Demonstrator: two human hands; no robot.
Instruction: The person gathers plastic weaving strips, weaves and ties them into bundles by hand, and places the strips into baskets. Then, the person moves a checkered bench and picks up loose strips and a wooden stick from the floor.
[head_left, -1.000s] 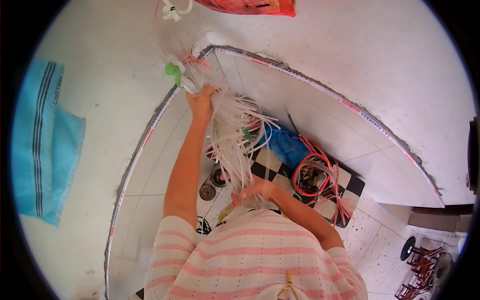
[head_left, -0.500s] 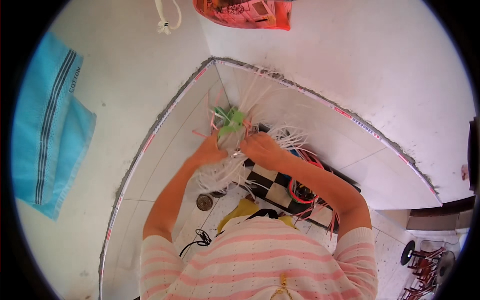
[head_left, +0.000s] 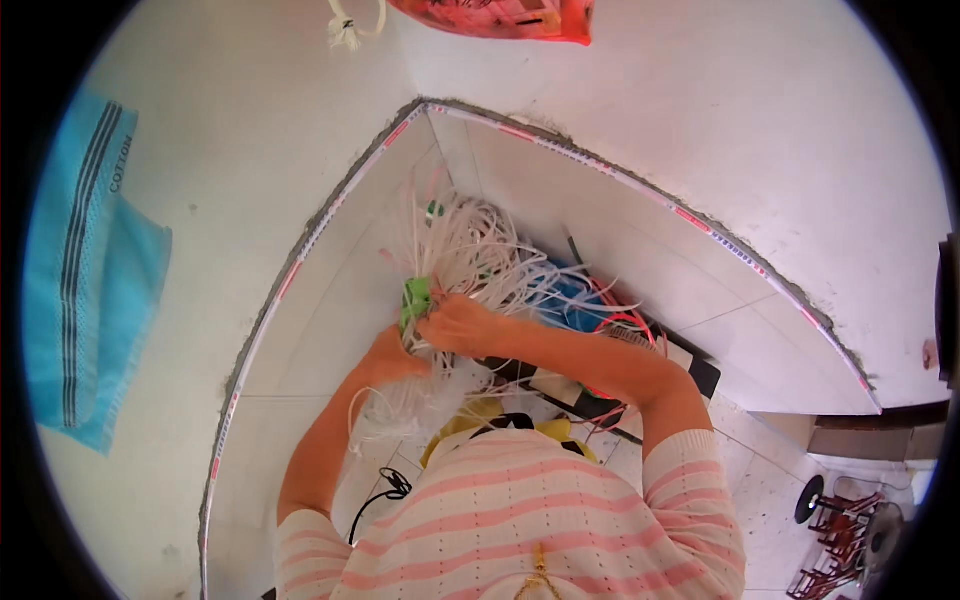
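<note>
A loose bundle of white plastic strips spills upward and to the right, bound with a green wrapping and mixed with a few pink strands. My left hand grips the bundle just below the green wrapping, fingers partly hidden in the strips. My right hand is closed on the bundle beside the green wrapping, above and right of my left. More white strands trail below my hands toward my striped top.
A blue bag and red-pink coils lie on a checkered surface between tiled walls. A black cable is low left. A blue towel is far left; a red bag is at top; dark-red equipment is lower right.
The bundle has come down from the upper left and turned, its loose ends now fanning upward. My right hand has risen to join my left; both have since moved slightly down-left.
</note>
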